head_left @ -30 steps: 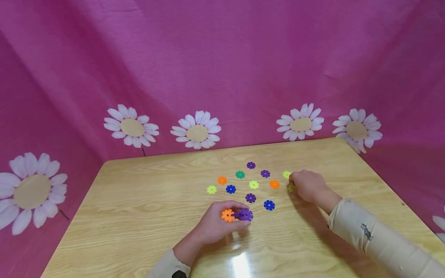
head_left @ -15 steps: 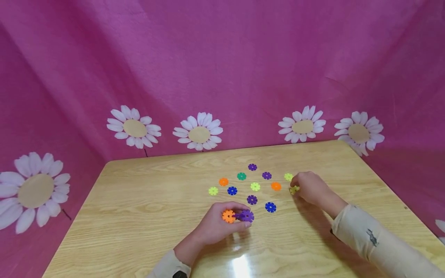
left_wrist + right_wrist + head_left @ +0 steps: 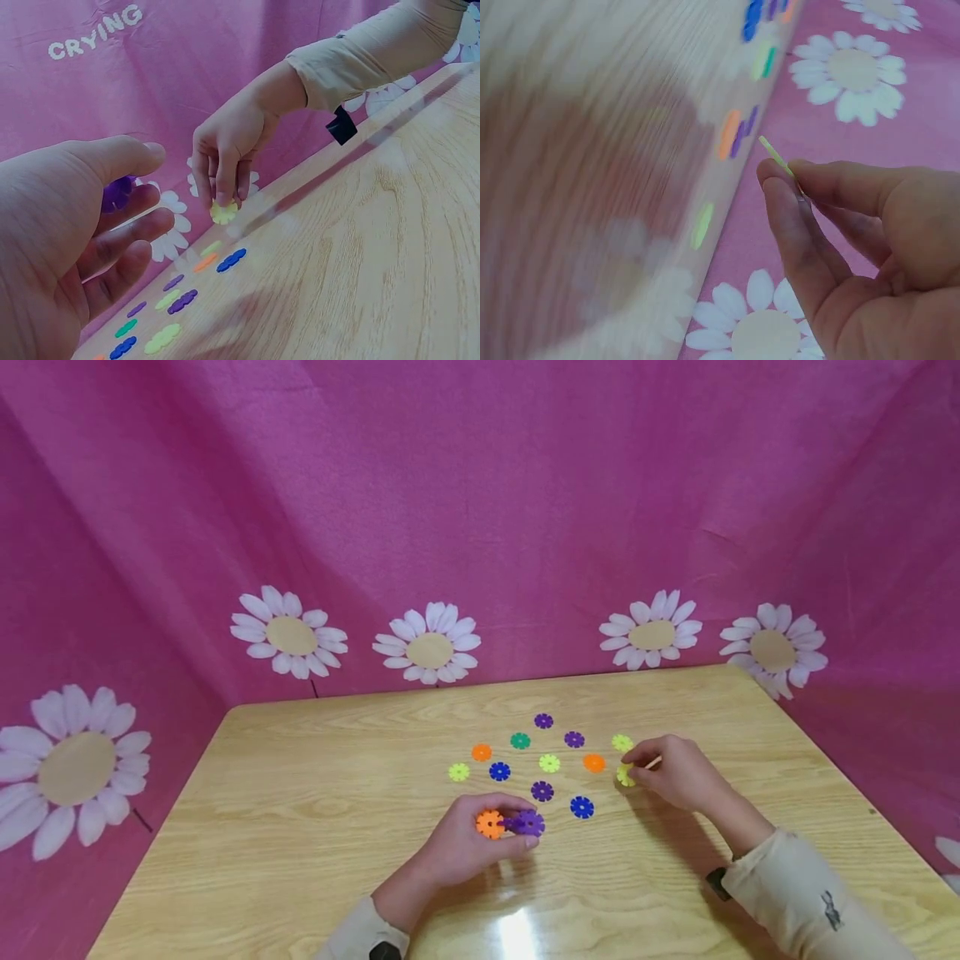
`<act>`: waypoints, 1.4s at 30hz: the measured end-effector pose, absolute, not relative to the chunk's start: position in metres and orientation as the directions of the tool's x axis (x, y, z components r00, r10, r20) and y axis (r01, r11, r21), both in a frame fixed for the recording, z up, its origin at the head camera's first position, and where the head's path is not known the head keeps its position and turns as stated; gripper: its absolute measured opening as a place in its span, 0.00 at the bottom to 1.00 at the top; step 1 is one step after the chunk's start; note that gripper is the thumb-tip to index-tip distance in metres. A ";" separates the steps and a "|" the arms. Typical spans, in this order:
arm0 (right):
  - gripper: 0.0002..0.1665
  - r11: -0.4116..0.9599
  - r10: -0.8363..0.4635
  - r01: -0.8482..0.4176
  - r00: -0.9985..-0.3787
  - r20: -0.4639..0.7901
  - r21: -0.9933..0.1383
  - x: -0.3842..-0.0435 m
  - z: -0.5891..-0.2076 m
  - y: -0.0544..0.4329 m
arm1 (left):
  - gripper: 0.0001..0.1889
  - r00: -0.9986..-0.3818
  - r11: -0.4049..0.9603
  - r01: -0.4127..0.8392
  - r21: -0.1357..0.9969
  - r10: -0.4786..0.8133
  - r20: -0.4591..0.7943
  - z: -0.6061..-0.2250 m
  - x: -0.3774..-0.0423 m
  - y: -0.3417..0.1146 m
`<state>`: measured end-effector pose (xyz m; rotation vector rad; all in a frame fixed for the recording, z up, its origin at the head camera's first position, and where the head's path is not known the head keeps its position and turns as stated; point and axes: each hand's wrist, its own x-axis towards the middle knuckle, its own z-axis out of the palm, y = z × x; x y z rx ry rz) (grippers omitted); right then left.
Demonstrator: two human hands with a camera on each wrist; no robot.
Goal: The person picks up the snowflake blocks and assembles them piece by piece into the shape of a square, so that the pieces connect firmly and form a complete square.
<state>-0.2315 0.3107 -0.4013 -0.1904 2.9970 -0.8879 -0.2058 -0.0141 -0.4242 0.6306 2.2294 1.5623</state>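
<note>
My left hand (image 3: 461, 847) grips joined snowflake-shaped linking discs between thumb and fingers, low over the table. An orange disc (image 3: 491, 824) and a purple disc (image 3: 532, 823) of this piece show in the head view; the left wrist view has only a bit of purple behind the thumb. Further right, my right hand (image 3: 678, 774) pinches a yellow linking disc (image 3: 624, 775) between thumb and fingertips. The right wrist view shows that yellow disc (image 3: 774, 154) edge-on, and in the left wrist view it hangs below the right fingertips, above the tabletop.
Loose linking discs lie flat on the wooden table (image 3: 300, 827), among them a yellow one (image 3: 622, 742) beside the right hand, an orange one (image 3: 594, 763), a blue one (image 3: 582, 807) and a green one (image 3: 521, 741). A pink flowered cloth (image 3: 510, 527) stands behind the table.
The right hand has drawn back slightly toward the person and turned, and the pinched yellow disc now faces the head camera more fully. The left hand keeps its place with the joined discs.
</note>
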 end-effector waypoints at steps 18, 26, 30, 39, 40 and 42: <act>0.13 0.543 -0.140 -0.010 -0.987 -0.078 -0.840 -0.202 -0.396 0.285 | 0.17 -0.850 0.300 0.158 0.941 0.526 -0.025 -0.430 -0.208 -0.018; 0.14 0.465 -0.217 -0.048 -0.974 -0.060 -0.884 -0.197 -0.390 0.276 | 0.18 -0.855 0.309 0.161 0.937 0.518 -0.024 -0.426 -0.209 -0.017; 0.14 0.425 -0.251 -0.083 -0.967 -0.030 -0.901 -0.195 -0.389 0.270 | 0.17 -0.846 0.280 0.190 0.941 0.533 0.012 -0.424 -0.211 -0.015; 0.11 0.344 -0.316 -0.154 -0.948 0.041 -0.926 -0.185 -0.389 0.252 | 0.22 -0.855 0.297 0.167 0.940 0.519 -0.012 -0.426 -0.212 -0.016; 0.11 0.343 -0.321 -0.163 -0.946 0.047 -0.925 -0.183 -0.389 0.250 | 0.22 -0.855 0.299 0.166 0.940 0.519 -0.014 -0.426 -0.212 -0.016; 0.11 0.344 -0.322 -0.163 -0.946 0.047 -0.925 -0.181 -0.389 0.247 | 0.22 -0.854 0.299 0.164 0.940 0.521 -0.016 -0.426 -0.212 -0.016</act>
